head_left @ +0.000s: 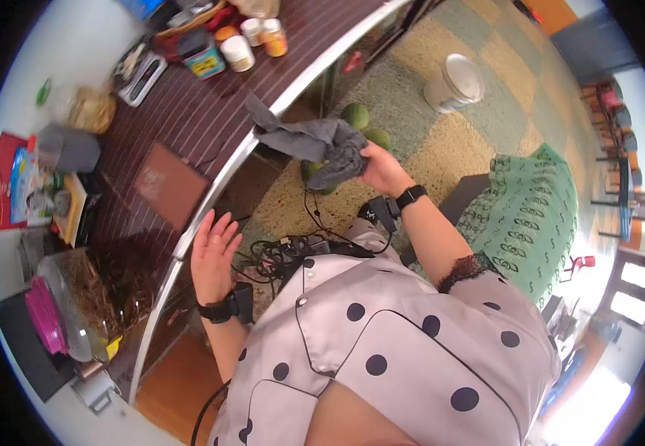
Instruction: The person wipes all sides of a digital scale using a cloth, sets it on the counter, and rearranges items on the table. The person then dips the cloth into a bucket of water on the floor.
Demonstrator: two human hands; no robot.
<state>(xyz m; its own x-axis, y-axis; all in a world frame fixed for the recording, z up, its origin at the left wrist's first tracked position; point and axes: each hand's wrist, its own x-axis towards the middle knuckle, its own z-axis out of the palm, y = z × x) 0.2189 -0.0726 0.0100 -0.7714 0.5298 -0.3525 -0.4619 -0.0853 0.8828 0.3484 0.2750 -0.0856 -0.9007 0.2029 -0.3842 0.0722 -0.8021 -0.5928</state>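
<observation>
A crumpled dark grey cloth (326, 145) is bunched in my right hand (384, 169), whose fingers are closed on its right end. The cloth's far end reaches over the white edge of the dark striped table. My left hand (215, 249) holds nothing; its fingers are stretched out beside the table's white edge (222, 181). Nearest to it on the tabletop lies a flat brown square (172, 186). Both wrists wear black bands.
Several green round fruits, one of them a green fruit (355, 115), lie on the checkered floor near a white bucket (454, 83). Bottles (238, 53) and a clear container (77, 297) stand on the table. Black cables (270, 253) hang at my waist. Green printed fabric (523, 215) is at the right.
</observation>
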